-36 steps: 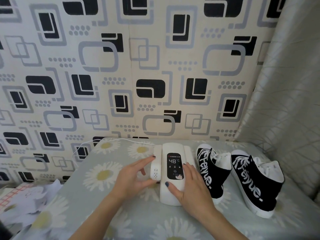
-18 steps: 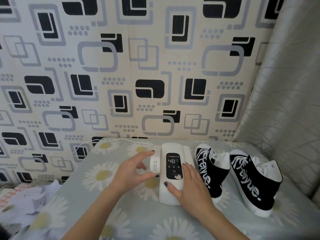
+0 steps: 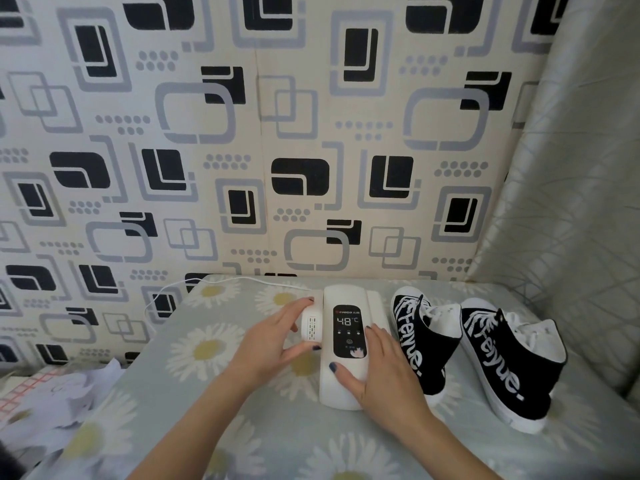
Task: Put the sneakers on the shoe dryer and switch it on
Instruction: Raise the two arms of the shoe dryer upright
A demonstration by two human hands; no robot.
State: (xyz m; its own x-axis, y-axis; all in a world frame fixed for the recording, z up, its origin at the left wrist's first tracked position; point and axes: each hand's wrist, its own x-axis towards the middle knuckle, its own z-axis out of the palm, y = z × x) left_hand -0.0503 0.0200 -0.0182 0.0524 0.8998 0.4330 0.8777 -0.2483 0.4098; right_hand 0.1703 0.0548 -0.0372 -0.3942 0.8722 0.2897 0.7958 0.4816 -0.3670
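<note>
A: Where is the dryer (image 3: 341,344) sitting?

B: It is lying flat on the tabletop (image 3: 194,427), on a daisy-print cloth, close to the patterned wall (image 3: 242,133). Its dark panel (image 3: 349,331) is facing up and showing 48 °C.

A: What is the left hand (image 3: 273,344) doing?

B: It is gripping the vent arm (image 3: 311,323) that is sticking out from the dryer's left side. The fingers are curling over the top of the arm and the thumb is pressing up from underneath, so the arm is pinched between them.

A: And the right hand (image 3: 379,372)?

B: It is lying over the dryer's near right part, fingers fairly straight and spread. The thumb is resting on the white casing below the panel, and the fingertips are reaching up along the panel's right edge. It is pressing down on the dryer rather than closing round it.

A: Where are the sneakers?

B: Both are standing upright to the right of the dryer, not on it. The nearer sneaker (image 3: 424,341) is just beside the dryer's right edge. The other sneaker (image 3: 509,365) is standing further right, near the curtain (image 3: 571,202).

A: Anything else by the dryer?

B: A white cord (image 3: 207,282) is running from behind the dryer leftwards along the wall and off the tabletop edge.
</note>
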